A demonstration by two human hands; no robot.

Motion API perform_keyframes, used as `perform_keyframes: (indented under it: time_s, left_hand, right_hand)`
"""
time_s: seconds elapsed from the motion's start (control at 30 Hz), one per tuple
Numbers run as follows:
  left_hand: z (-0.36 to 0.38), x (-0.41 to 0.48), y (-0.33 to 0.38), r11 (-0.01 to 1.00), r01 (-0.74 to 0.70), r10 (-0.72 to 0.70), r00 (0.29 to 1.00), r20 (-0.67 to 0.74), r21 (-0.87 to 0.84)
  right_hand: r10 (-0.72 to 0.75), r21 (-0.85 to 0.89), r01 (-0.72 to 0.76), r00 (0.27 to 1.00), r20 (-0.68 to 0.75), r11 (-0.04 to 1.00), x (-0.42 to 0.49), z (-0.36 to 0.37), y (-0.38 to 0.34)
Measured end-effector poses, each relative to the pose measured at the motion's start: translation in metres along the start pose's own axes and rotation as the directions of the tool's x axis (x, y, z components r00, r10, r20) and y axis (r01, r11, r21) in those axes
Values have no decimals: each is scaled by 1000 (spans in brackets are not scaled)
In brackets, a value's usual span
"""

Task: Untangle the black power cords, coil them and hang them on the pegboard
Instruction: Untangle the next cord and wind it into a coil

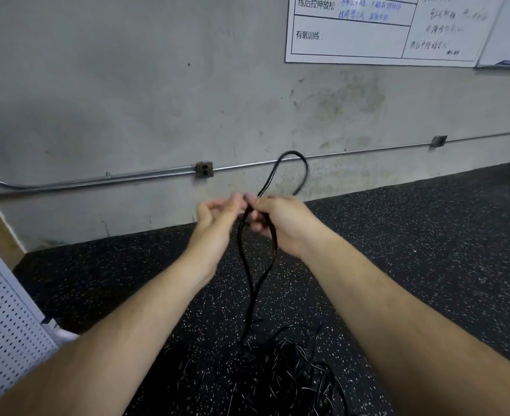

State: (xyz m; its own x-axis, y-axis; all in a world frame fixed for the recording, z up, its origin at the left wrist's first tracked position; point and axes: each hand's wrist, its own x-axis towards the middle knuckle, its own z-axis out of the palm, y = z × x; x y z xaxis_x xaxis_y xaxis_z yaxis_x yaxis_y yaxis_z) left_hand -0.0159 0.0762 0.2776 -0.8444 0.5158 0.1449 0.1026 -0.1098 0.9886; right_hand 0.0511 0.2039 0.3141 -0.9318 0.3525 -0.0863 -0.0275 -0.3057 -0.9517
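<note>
A black power cord [303,169] loops up above my two hands, in front of the grey wall. My right hand [280,220] grips the strands of that loop, and two strands hang down from it. My left hand [217,217] meets it from the left and pinches the cord at the fingertips. The hanging strands [249,283] run down to a tangled heap of black cords [277,370] on the floor between my forearms. A white pegboard [4,325] leans at the far left edge.
The floor is black speckled rubber [427,235]. A metal conduit with an outlet box [204,169] runs along the concrete wall. A whiteboard [382,28] hangs at the upper right.
</note>
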Motion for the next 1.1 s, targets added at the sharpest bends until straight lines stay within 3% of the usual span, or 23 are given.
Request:
perform_keyframes:
  time_s: [0.1, 0.17, 0.2, 0.23, 0.3, 0.33, 0.4, 0.43, 0.5, 0.53, 0.57, 0.63, 0.73, 0.8, 0.9, 1.0, 1.1]
  left_hand:
    - [19, -11, -17, 997, 71, -74, 964, 256, 19]
    - [26, -18, -21, 989, 121, -148, 873, 465, 89]
    - [25, -20, -24, 974, 91, -190, 826, 530, 207]
    - [23, -20, -31, 941, 40, -231, 803, 549, 337]
    - [23, -22, -41, 873, 25, -293, 826, 482, 487]
    - [26, -22, -39, 878, 81, -305, 855, 420, 472]
    - [35, -15, -26, 946, 164, -246, 925, 289, 279]
    - [38, -7, -16, 977, 164, -194, 949, 248, 137]
    - [40, 7, 5, 982, 147, -115, 965, 236, -120]
    - [40, 13, 13, 971, 142, -91, 964, 250, -192]
    - [39, 18, 16, 967, 131, -72, 964, 256, -218]
    - [37, 22, 14, 985, 88, -54, 975, 216, -150]
    - [38, 18, 5, 995, 50, -36, 989, 144, -92]
    - [40, 3, -8, 993, 58, -29, 966, 257, -105]
    - [44, -19, -29, 975, 64, -155, 879, 451, 211]
    - [45, -21, -31, 933, 33, -185, 898, 400, 358]
    - [42, -15, -18, 945, 36, -149, 932, 329, 326]
  right_hand:
    - [-134, 195, 132, 991, -3, 972, 6, 7, -27]
    - [-216, 287, 217, 976, -37, 933, 6, 9, -46]
    - [-254, 318, 263, 965, -70, 911, 5, 7, -56]
    - [-284, 350, 306, 952, -116, 885, 3, 4, -63]
    - [-330, 342, 377, 925, -187, 861, 0, -5, -69]
    - [-341, 243, 378, 923, -180, 893, 0, -13, -63]
    - [-234, -145, 231, 972, -7, 962, -4, -29, -39]
    - [-96, -379, 133, 989, 116, 916, -6, -38, -22]
    - [225, -729, 49, 935, 273, 683, -14, -45, 11]
    - [329, -811, 61, 894, 304, 581, -13, -47, 26]
    - [341, -839, 103, 882, 325, 534, -13, -45, 37]
    - [227, -798, 128, 922, 314, 588, -14, -37, 42]
    - [-42, -548, 117, 988, 146, 828, -5, -26, 22]
    - [-160, -270, 155, 987, 2, 950, 4, -20, -5]
    - [-205, 24, 205, 979, -1, 978, 11, -5, -39]
    - [-239, 68, 234, 969, 68, 970, 5, -2, -49]
    - [-205, -68, 210, 976, 80, 975, 1, -15, -38]
